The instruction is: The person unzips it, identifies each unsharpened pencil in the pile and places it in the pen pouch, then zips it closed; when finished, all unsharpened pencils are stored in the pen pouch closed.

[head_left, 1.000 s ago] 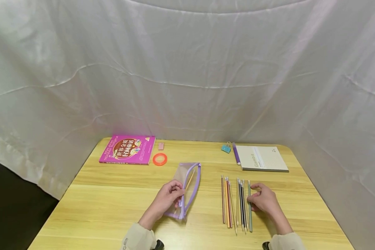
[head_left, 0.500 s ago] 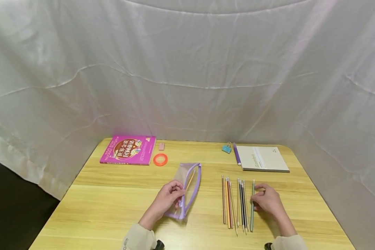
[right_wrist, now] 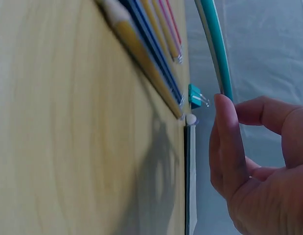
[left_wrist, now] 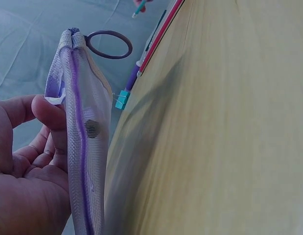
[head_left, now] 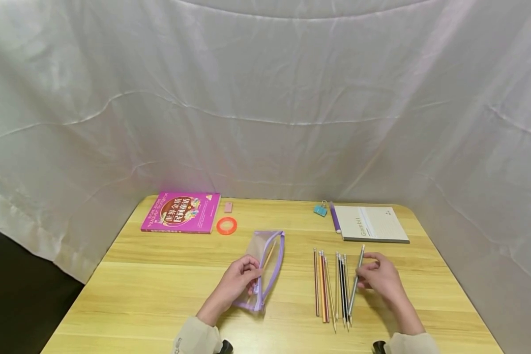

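My left hand (head_left: 236, 279) grips a see-through mesh pencil case (head_left: 257, 244) with purple zip edging; its mouth gapes. A light wooden pencil (head_left: 270, 251) shows inside the case. In the left wrist view, thumb and fingers hold the side of the case (left_wrist: 90, 161). My right hand (head_left: 382, 280) pinches a green pencil (head_left: 360, 261) between thumb and fingers. In the right wrist view this green pencil (right_wrist: 217, 44) is raised off the table, tilted. Left of that hand lie several black and plain pencils (head_left: 341, 282), and beyond them a red-and-yellow group (head_left: 323, 285).
A pink book (head_left: 181, 212), a pink eraser (head_left: 228, 207) and an orange ring (head_left: 226, 225) lie at the back left. A teal binder clip (head_left: 320, 210), a purple marker (head_left: 335, 218) and a notebook (head_left: 373, 224) lie at the back right. Grey curtains (head_left: 265, 147) surround the wooden table.
The right hand has drawn the green pencil rightward from the others and lifted it, so it now slants with its top to the right. The left hand and pencil case stay put.
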The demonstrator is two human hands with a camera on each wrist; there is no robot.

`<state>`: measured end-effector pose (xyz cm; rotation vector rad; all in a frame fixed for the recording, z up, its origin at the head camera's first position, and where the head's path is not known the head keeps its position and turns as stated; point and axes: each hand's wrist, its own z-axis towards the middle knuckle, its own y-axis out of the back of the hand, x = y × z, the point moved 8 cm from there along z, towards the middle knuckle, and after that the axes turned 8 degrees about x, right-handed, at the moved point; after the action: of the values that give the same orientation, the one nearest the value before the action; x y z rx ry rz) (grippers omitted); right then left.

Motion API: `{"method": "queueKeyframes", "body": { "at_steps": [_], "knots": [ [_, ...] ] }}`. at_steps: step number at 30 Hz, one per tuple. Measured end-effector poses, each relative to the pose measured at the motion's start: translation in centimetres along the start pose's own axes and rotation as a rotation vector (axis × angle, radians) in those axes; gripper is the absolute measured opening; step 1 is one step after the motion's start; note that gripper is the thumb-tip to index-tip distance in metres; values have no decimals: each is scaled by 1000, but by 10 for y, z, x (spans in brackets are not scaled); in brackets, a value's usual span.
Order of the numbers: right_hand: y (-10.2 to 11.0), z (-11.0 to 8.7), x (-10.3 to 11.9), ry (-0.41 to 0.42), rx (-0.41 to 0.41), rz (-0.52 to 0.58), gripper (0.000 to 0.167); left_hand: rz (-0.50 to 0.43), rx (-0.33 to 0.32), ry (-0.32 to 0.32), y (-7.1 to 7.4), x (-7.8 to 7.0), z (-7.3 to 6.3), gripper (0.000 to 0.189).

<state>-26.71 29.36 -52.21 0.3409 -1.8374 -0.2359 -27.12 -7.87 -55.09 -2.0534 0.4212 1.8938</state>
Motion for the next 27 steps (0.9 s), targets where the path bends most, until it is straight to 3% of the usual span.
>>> {"method": "queueKeyframes", "body": {
  "at_steps": [9,27],
  "knots": [
    [-12,2,9,41,2,115,66,8,7,-10,-2,0,1,18],
    [-91,20,40,136,-19,321,58,0,7,17,-8,4,0,17]
  ]
}}
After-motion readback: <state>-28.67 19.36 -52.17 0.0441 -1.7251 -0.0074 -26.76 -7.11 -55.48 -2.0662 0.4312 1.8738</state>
